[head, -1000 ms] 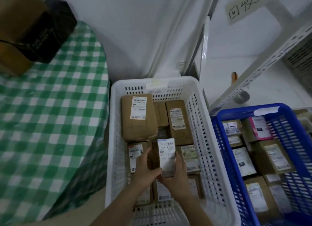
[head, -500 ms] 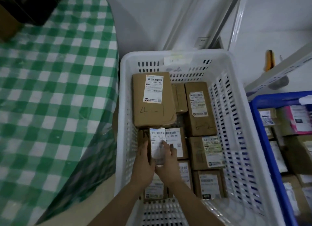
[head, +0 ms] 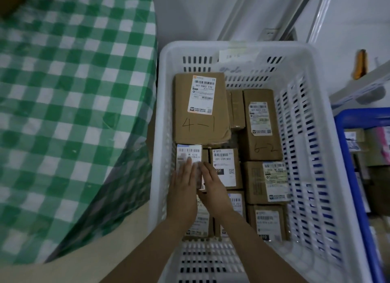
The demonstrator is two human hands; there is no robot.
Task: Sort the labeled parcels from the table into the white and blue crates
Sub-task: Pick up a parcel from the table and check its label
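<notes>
A small parcel with a white label (head: 188,154) lies flat in the white crate (head: 312,75), against its left wall and just below the big box marked 4-1 (head: 200,122). My left hand (head: 184,183) presses flat on it with straight fingers. My right hand (head: 213,183) touches the parcel's right edge, its fingers straight too. Several other labeled brown parcels fill the crate, among them one marked 6-2 (head: 261,130). The blue crate (head: 346,116) shows at the right edge with parcels inside.
The table with a green and white checked cloth (head: 69,105) stands left of the white crate; its cloth hangs down to the floor. A white wall and a metal rack upright (head: 249,12) are behind the crates. An orange-handled tool (head: 361,64) lies on the rack shelf.
Both hands have lowered the small labeled parcel from upright to flat in the crate's left side. The grip has loosened to flat fingers. The view has moved closer to the white crate.
</notes>
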